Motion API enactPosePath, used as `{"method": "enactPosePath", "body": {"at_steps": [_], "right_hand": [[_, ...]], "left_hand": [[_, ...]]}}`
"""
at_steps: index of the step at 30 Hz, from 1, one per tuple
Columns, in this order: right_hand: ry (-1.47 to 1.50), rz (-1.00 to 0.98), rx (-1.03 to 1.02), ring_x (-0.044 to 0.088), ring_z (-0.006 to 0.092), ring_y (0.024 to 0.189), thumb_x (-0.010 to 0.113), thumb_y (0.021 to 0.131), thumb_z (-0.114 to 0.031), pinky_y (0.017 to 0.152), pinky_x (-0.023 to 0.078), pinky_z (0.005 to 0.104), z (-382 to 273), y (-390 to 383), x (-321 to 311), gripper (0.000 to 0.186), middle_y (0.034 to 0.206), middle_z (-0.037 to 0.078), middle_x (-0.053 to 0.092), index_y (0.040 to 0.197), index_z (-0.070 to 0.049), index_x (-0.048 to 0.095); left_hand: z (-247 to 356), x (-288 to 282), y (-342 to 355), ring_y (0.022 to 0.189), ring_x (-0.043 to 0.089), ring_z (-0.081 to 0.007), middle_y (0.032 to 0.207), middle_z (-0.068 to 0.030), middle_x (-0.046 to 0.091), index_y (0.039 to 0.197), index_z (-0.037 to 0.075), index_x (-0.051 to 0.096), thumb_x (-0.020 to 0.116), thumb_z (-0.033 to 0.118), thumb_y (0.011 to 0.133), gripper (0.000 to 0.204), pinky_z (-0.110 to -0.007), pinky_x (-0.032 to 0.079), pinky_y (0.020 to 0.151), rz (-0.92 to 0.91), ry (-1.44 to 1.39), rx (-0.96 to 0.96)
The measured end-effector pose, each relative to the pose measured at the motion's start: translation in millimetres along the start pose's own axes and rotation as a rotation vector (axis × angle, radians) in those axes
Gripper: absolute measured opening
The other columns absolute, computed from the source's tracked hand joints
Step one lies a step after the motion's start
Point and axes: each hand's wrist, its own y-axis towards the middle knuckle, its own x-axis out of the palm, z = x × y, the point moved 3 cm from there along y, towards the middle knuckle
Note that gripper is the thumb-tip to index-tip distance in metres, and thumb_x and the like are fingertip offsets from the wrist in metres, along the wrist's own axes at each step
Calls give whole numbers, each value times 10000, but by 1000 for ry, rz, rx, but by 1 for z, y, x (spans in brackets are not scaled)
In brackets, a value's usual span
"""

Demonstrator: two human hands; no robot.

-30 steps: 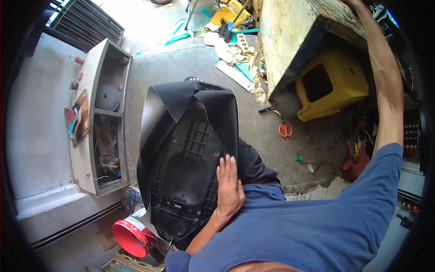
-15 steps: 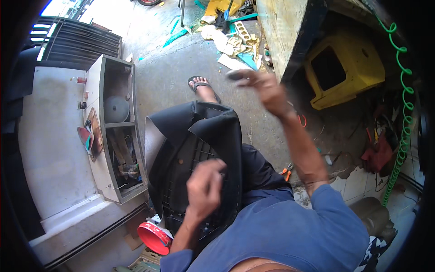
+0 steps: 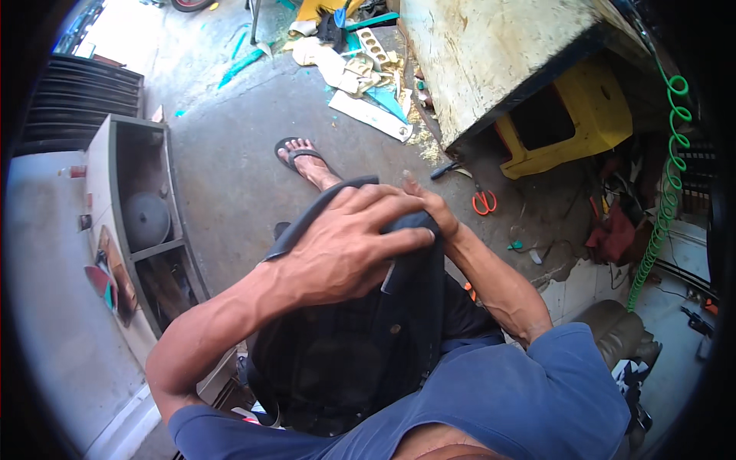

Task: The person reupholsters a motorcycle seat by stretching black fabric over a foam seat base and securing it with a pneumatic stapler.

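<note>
An upturned motorcycle seat (image 3: 330,368) lies across my lap, its dark underside facing up and a loose black cover (image 3: 414,268) along its edge. Over the far end, my left hand (image 3: 345,241) reaches across with fingers bent around the cover's folded edge. At the far right corner, my right hand (image 3: 433,211) grips the seat and cover, its thumb raised and its other fingers mostly hidden. Beyond that hand, a black-handled tool (image 3: 445,170) and orange-handled scissors (image 3: 484,201) rest on the floor.
A cabinet (image 3: 115,176) with open compartments stands left. Foam and teal scraps (image 3: 353,73) litter the floor ahead. At right are a worn table (image 3: 491,61), a yellow shell (image 3: 571,130) beneath it and a green coiled hose (image 3: 667,199). My sandalled foot (image 3: 303,157) is ahead.
My left hand has moved from above the seat's underside to its far end. My right hand, earlier raised with a blurred dark object, has come down onto the seat without it. The view has shifted.
</note>
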Motion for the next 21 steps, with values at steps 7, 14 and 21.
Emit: {"method": "enactPosePath", "body": {"at_steps": [7,14,21], "right_hand": [[148,107,143,528,318,1327,402,953,-745,1098,466,421,21,5,-9,961,1512,204,461,1576,-24,272],[269,302,134,514,292,1334,338,1031,-638,1154,401,451,21,13,1,803,1499,183,467,1541,-18,343],[170,567,234,541,269,1303,364,1023,-641,1151,414,435,12,20,33,786,1456,157,509,1517,-30,381]], "left_hand": [[-21,40,-18,1269,576,-338,1157,-184,701,1030,67,679,533,254,954,249,-519,292,1186,-502,-367,178],[-36,15,-15,1445,381,-391,1509,-207,434,1377,54,526,563,181,847,547,-494,364,1167,81,48,103],[-30,29,-11,1430,434,-317,1471,-219,493,1329,17,574,547,148,861,487,-467,317,1213,47,-94,176]]}}
